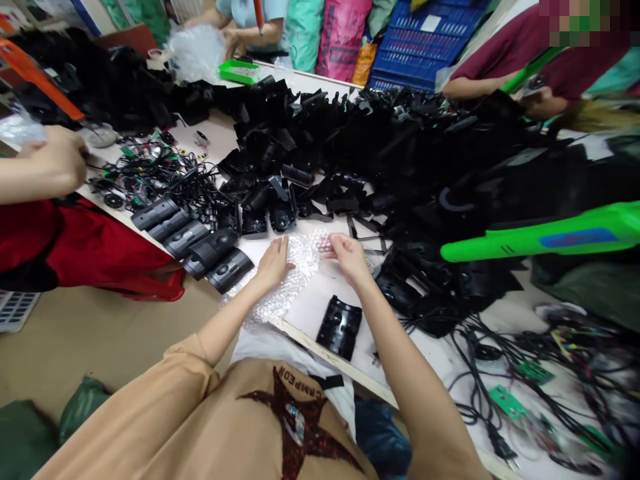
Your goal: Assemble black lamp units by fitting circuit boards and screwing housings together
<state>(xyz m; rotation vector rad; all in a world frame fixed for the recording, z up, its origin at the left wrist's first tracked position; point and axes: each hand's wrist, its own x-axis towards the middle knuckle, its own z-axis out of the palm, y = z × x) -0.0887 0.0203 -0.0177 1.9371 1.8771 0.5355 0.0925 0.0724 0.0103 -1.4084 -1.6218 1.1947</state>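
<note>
Bubble wrap (283,280) lies spread on the white tabletop (313,300) in the head view. The left hand (273,263) rests open on the sheet with its fingers spread, and the right hand (349,257) is open too, its fingertips (333,243) at the sheet's far edge. Neither hand is clenched or grasping anything. 1 black plastic housing (339,327) sits bare just beyond the sheet's right side, near the table's wooden edge strip (330,357). To the left, 5 similar housings (193,243) stand lined up in a slanting row, with no wrap around them. So far, only these 6 sit apart from the rest. Far more remain in a loose heap of black plastic parts (400,140) across the table's middle. Tangled black cables (160,177) lie at the left, and more cables with green circuit boards (507,402) lie at the lower right. A co-worker's hand (55,157) reaches in near the left cables, and another person across the table holds clear plastic film (195,53).
</note>
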